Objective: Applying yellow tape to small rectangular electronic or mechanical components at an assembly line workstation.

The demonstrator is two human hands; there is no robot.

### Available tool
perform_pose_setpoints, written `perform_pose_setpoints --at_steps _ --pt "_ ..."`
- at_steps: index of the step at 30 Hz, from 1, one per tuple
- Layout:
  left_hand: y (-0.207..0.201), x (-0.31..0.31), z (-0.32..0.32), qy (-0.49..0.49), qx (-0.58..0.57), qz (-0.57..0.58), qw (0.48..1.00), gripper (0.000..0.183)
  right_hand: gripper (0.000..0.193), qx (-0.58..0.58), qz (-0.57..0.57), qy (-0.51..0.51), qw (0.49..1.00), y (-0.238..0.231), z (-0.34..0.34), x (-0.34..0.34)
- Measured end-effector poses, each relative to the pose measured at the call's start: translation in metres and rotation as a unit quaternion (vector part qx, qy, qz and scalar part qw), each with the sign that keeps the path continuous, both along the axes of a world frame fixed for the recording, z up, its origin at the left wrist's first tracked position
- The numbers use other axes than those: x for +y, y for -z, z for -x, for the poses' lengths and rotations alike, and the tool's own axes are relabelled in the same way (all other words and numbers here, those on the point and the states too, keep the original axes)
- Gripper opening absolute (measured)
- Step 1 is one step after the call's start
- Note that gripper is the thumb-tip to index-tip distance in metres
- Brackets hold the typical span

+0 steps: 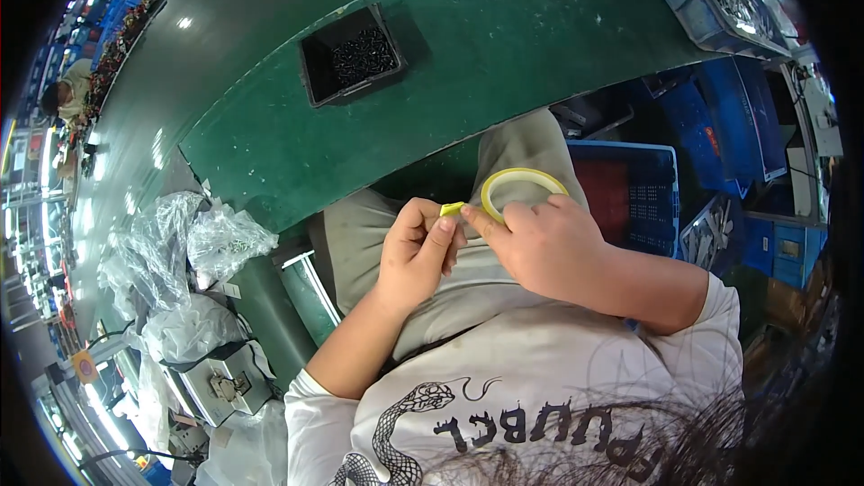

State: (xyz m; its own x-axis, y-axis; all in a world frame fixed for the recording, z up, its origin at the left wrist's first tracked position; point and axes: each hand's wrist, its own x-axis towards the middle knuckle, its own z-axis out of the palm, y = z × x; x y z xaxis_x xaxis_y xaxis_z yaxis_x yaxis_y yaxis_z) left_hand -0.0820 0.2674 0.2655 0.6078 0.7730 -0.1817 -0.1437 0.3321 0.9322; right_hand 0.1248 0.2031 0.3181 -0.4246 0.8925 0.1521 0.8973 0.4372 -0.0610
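Observation:
My left hand (416,256) is closed in front of my lap, thumb and fingers pinching a small yellow strip of tape (452,209). Whether the strip wraps round something is too small to tell. A roll of yellow tape (487,191) with a pale inner ring hangs from my right hand (551,243), whose fingers curl over its near edge. The right index fingertip reaches across to the yellow strip and touches its right end. Both hands are above my thighs, just short of the green table (261,148).
A black bin (310,67) of small dark parts stands on the table. Plastic bags (229,238) and a metal box-shaped device (234,378) lie to the left. At right are a blue crate (675,207) below the table and a blue tray (693,13) of metallic pieces.

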Motion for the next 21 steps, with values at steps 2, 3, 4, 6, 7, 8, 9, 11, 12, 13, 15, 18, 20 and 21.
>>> perform_pose_setpoints --at_steps 2,3,4,6,7,8,9,11,12,13,15,18,20,21 --pt "-0.003 0.004 -0.004 -0.03 0.012 0.019 0.999 0.015 0.049 0.001 -0.014 -0.011 1.0 0.0 0.0 0.007" --pt "-0.004 0.007 -0.005 -0.034 0.011 0.015 0.999 0.015 0.05 0.003 -0.025 -0.019 1.0 0.0 0.0 0.011" --pt "-0.006 0.011 -0.006 -0.048 0.023 0.017 0.998 0.017 0.05 0.002 -0.03 -0.022 0.999 0.001 0.0 0.016" --pt "-0.009 0.018 -0.008 -0.064 0.031 0.014 0.997 0.019 0.051 0.004 -0.046 -0.038 0.998 0.0 -0.001 0.024" --pt "-0.01 0.022 -0.008 -0.065 0.05 0.007 0.997 0.02 0.051 0.001 -0.05 -0.041 0.998 -0.001 -0.001 0.028" --pt "-0.012 0.026 -0.007 -0.067 0.07 0.001 0.995 0.021 0.051 -0.006 -0.059 -0.045 0.997 -0.002 -0.001 0.032" --pt "-0.014 0.028 -0.007 -0.072 0.068 -0.004 0.995 0.021 0.052 -0.014 -0.069 -0.049 0.996 -0.004 -0.002 0.036" --pt "-0.016 0.03 -0.006 -0.086 0.062 -0.004 0.994 0.022 0.052 -0.005 -0.068 -0.053 0.996 -0.009 -0.001 0.04" --pt "-0.016 0.031 -0.006 -0.09 0.06 -0.008 0.994 0.022 0.052 0.005 -0.063 -0.054 0.997 -0.011 0.0 0.042" --pt "-0.016 0.031 -0.006 -0.099 0.048 -0.005 0.994 0.022 0.052 0.003 -0.067 -0.057 0.996 -0.01 0.0 0.044" --pt "-0.014 0.032 -0.006 -0.113 0.023 -0.001 0.993 0.022 0.051 0.015 -0.085 -0.064 0.994 -0.008 0.0 0.047" --pt "-0.015 0.036 -0.007 -0.12 0.034 -0.01 0.992 0.024 0.049 0.017 -0.101 -0.074 0.992 -0.009 -0.003 0.053" --pt "-0.015 0.041 -0.005 -0.121 0.039 -0.033 0.991 0.022 0.048 0.013 -0.112 -0.079 0.991 -0.008 -0.006 0.059" --pt "-0.016 0.044 -0.005 -0.121 0.046 -0.052 0.99 0.019 0.047 0.01 -0.12 -0.083 0.989 -0.009 -0.008 0.061"
